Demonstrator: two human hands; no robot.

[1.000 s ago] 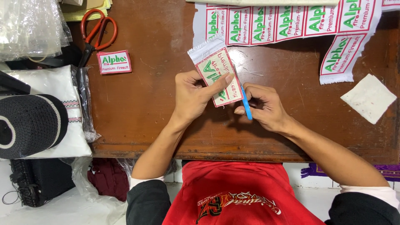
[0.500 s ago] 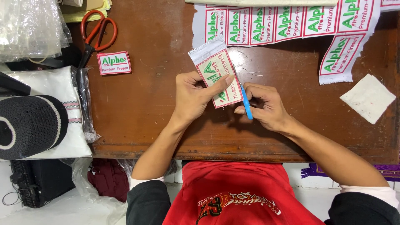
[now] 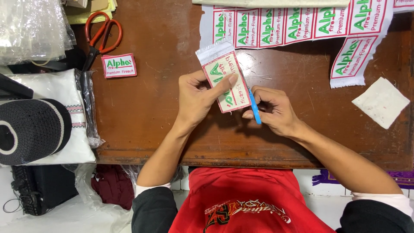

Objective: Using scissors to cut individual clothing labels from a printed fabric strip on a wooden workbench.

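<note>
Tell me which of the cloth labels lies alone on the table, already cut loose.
The small label beside the red scissors, clear of both hands. The others form strips along the far edge, and one is held in the left hand.

Lay on a brown wooden table (image 3: 142, 108): red-handled scissors (image 3: 101, 36) at far left, a single cut patch (image 3: 119, 65) just near them, a strip of uncut embroidered patches (image 3: 302, 26) along the far edge, a white fabric square (image 3: 381, 102) at right. Rested at left, off the table: a black knitted cap (image 3: 32, 129) on folded white cloth (image 3: 56, 121), clear plastic bags (image 3: 30, 28) beyond.
</note>
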